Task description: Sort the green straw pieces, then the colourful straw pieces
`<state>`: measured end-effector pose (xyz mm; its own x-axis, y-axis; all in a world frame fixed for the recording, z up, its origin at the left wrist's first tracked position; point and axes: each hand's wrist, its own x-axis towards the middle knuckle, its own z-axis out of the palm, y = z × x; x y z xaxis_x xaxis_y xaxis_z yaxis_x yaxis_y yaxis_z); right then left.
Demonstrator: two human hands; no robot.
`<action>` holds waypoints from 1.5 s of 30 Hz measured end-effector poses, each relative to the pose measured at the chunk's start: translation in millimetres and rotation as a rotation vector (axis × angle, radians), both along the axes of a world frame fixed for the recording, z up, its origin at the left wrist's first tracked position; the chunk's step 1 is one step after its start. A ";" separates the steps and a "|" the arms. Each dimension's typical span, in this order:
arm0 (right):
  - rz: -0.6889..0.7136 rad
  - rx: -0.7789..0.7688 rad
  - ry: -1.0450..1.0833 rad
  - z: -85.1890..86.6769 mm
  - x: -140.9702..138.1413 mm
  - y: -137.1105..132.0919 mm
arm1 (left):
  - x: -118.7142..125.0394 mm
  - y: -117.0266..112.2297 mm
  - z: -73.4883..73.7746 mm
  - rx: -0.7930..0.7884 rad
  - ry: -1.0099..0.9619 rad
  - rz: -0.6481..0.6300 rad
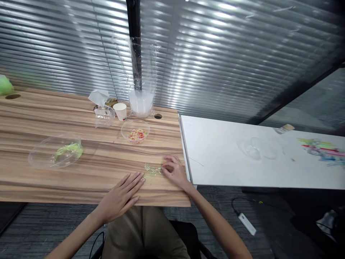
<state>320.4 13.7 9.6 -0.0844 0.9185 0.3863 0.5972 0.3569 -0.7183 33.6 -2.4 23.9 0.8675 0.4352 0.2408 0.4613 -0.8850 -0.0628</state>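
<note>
My left hand (122,196) lies flat on the wooden table (102,180) near its front edge, fingers stretched out and empty. Its fingertips reach the edge of a small scatter of short pale-green pieces (152,169), like bits of thin tubing or beads. On the other side of that scatter, my right hand (174,172) rests with thumb and index finger pinched together. What it pinches, if anything, is too small to make out. A thin reddish strand (196,161) shows just right of this hand, over the white table's edge.
Behind stand a clear bowl of red and yellow bits (137,135), a paper cup (120,111) and bagged plastic bowls (141,102). A clear container with green pieces (68,151) sits left. The white table (215,154) holds clear lids (257,148) and colourful strips (323,149).
</note>
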 end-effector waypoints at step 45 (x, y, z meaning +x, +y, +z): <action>0.237 -0.236 -0.143 17.0 26.8 8.6 | 23.0 11.9 7.7 -0.276 -0.258 0.179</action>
<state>347.2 22.3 26.6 -0.3434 0.9295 0.1346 0.6179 0.3315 -0.7129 56.5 9.5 31.6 0.6987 0.6526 0.2933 0.5792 -0.7565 0.3035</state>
